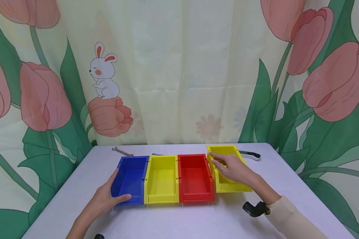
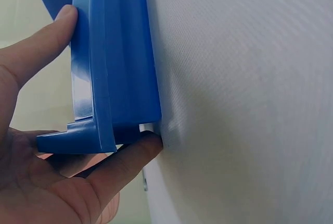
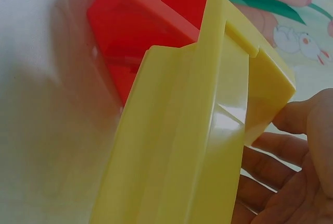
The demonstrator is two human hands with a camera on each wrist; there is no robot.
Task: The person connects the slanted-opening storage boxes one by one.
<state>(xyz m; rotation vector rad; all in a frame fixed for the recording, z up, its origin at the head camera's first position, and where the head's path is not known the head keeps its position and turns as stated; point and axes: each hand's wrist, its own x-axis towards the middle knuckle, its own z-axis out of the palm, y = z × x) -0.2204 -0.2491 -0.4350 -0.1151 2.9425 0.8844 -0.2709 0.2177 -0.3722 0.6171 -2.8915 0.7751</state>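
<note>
A blue bin [image 1: 131,177], a yellow bin [image 1: 162,182] and a red bin [image 1: 195,181] stand side by side in a row. My left hand [image 1: 103,200] grips the blue bin at its left side. In the left wrist view, the thumb [image 2: 62,23] lies on its rim and another finger [image 2: 132,164] reaches under its end. My right hand [image 1: 233,167] holds a second yellow bin [image 1: 231,186], its fingers over the left wall. This bin sits askew right of the red one, with a shadow below. In the right wrist view, the yellow bin [image 3: 171,146] partly covers the red bin [image 3: 151,26].
Behind the row lie a wrench [image 1: 122,152] at the left and a thin metal tool [image 1: 159,154], mostly hidden. A tool with a black and silver handle [image 1: 251,155] lies behind the right yellow bin. A white cloth covers the table [image 1: 179,222]; a tulip-print curtain [image 1: 179,73] hangs behind.
</note>
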